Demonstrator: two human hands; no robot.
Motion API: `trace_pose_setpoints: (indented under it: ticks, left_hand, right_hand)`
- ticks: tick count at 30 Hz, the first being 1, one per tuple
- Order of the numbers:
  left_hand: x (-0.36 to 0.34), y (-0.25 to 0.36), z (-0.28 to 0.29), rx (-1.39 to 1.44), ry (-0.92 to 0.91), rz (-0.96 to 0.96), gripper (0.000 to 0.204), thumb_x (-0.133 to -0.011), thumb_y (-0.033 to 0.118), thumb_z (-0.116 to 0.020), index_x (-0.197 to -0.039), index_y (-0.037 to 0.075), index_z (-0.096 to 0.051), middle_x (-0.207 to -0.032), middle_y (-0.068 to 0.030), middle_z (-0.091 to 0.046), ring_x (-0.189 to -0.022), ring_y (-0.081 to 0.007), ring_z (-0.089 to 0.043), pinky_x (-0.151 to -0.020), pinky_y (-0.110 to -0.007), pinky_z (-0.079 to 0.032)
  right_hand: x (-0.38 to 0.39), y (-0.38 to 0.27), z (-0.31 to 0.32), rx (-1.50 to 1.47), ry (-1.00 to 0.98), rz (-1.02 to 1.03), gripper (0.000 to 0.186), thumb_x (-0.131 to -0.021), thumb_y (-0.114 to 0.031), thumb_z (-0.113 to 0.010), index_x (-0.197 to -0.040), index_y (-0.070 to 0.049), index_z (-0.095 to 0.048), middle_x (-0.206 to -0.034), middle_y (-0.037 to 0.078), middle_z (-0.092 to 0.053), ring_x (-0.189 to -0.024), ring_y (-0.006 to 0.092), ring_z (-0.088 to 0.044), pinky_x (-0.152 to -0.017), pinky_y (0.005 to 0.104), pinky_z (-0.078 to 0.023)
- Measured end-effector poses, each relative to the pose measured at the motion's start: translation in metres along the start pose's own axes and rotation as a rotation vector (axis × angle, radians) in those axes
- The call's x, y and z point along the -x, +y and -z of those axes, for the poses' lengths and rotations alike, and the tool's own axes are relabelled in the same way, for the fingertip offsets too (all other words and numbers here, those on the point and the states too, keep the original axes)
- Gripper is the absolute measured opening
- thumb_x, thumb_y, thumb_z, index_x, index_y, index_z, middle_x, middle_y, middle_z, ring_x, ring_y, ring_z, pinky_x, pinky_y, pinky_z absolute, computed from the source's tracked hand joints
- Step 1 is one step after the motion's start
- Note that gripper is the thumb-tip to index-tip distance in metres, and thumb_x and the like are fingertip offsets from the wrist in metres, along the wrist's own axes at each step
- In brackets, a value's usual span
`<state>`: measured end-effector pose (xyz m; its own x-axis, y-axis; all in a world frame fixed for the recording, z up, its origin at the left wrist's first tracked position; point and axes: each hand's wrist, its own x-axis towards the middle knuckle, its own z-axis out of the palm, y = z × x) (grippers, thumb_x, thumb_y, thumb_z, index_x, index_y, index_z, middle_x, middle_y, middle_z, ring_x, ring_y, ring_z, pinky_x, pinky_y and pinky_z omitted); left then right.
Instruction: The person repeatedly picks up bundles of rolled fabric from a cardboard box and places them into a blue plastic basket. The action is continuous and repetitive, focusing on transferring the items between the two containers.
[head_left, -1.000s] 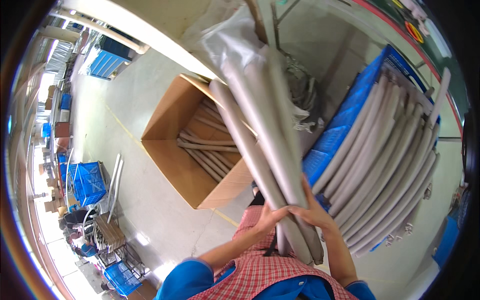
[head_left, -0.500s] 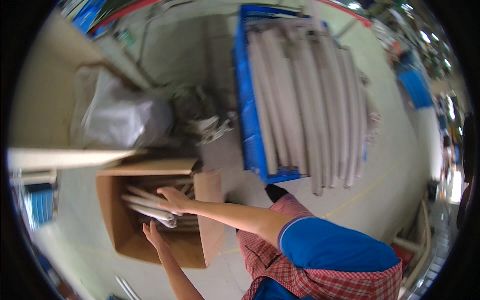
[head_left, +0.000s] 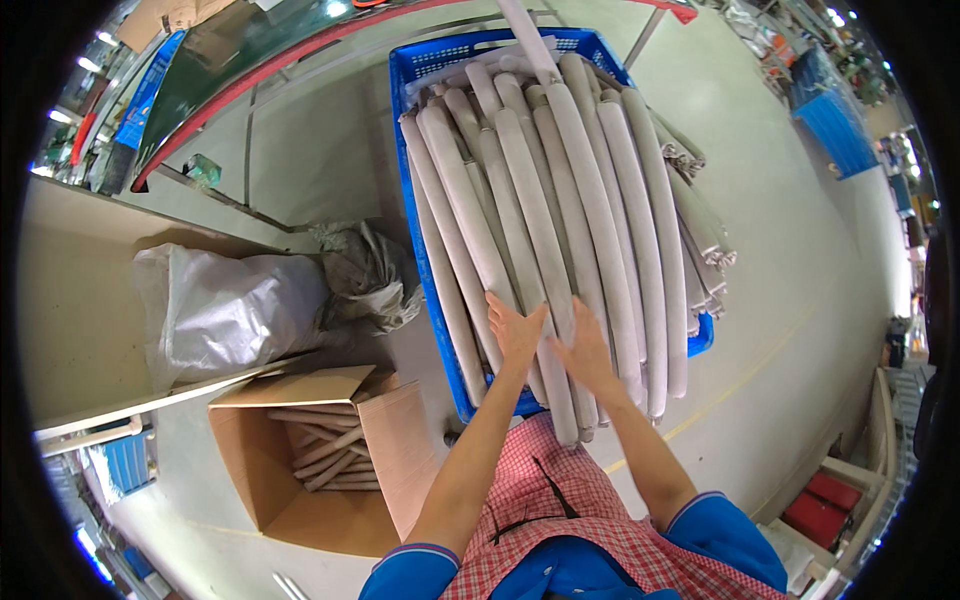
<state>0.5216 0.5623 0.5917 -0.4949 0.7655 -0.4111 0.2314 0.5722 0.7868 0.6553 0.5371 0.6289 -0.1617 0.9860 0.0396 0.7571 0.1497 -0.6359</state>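
Many long, soft-looking grey tubes lie side by side, heaped in a blue plastic crate in front of me. My left hand rests on the near part of the heap, fingers spread and thumb pointing right. Just to its right, my right hand lies on the tubes too, with its fingers apart. One tube runs between the two hands, and its near end sticks out past the crate's rim. I see no tube gripped or lifted in either hand.
At lower left, an open cardboard box holds several shorter grey tubes. Behind it stand a white plastic sack and a grey bundle. A red-edged table crosses the far left. More bundled tubes hang at the crate's right.
Both hands have left the cardboard box, where they were at a small bunch of tubes, and moved right onto the heap in the crate. The bunch now lies in the box.
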Motion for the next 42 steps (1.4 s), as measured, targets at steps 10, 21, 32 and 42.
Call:
trace_pose_setpoints:
  ticks: [10,21,32,42]
  left_hand:
    - [-0.025,-0.007,0.035,0.587,-0.549,0.253,0.080,-0.077,0.039,-0.072,-0.135,-0.001,-0.035,-0.121,-0.0172,-0.053,-0.107,-0.0241,-0.054,-0.083,-0.033,-0.049]
    - [0.007,-0.002,0.048,0.811,-0.388,0.226,0.066,-0.074,0.025,-0.073,-0.128,-0.002,-0.046,-0.110,-0.0135,-0.059,-0.099,-0.0216,-0.058,-0.084,-0.034,-0.049]
    - [-0.063,-0.014,0.060,0.809,-0.447,0.114,0.071,-0.075,0.026,-0.073,-0.132,-0.003,-0.041,-0.118,-0.0126,-0.055,-0.107,-0.0205,-0.054,-0.093,-0.034,-0.045]
    - [-0.006,-0.013,0.112,0.877,-0.458,0.084,0.073,-0.075,0.027,-0.074,-0.133,-0.002,-0.040,-0.121,-0.0126,-0.055,-0.107,-0.0211,-0.055,-0.093,-0.034,-0.045]
  right_hand:
    - [-0.042,-0.006,-0.015,-0.529,-0.453,-0.522,0.103,-0.071,-0.038,-0.076,-0.146,0.002,-0.016,-0.141,0.026,-0.037,-0.131,0.0374,-0.038,-0.107,0.0412,-0.033]
    - [-0.053,-0.027,0.023,-0.931,-0.452,-0.737,0.073,-0.075,-0.020,-0.066,-0.138,0.000,-0.035,-0.123,0.015,-0.052,-0.108,0.0244,-0.053,-0.091,0.0362,-0.045]
    - [-0.129,-0.018,-0.047,-0.808,-0.622,-0.632,0.082,-0.078,-0.040,-0.068,-0.138,0.003,-0.033,-0.128,0.019,-0.050,-0.115,0.0253,-0.050,-0.099,0.0360,-0.037]
    - [-0.083,-0.070,-0.023,-0.698,-0.656,-0.395,0.082,-0.079,-0.030,-0.065,-0.144,-0.003,-0.022,-0.136,0.018,-0.042,-0.128,0.0259,-0.039,-0.106,0.0353,-0.031]
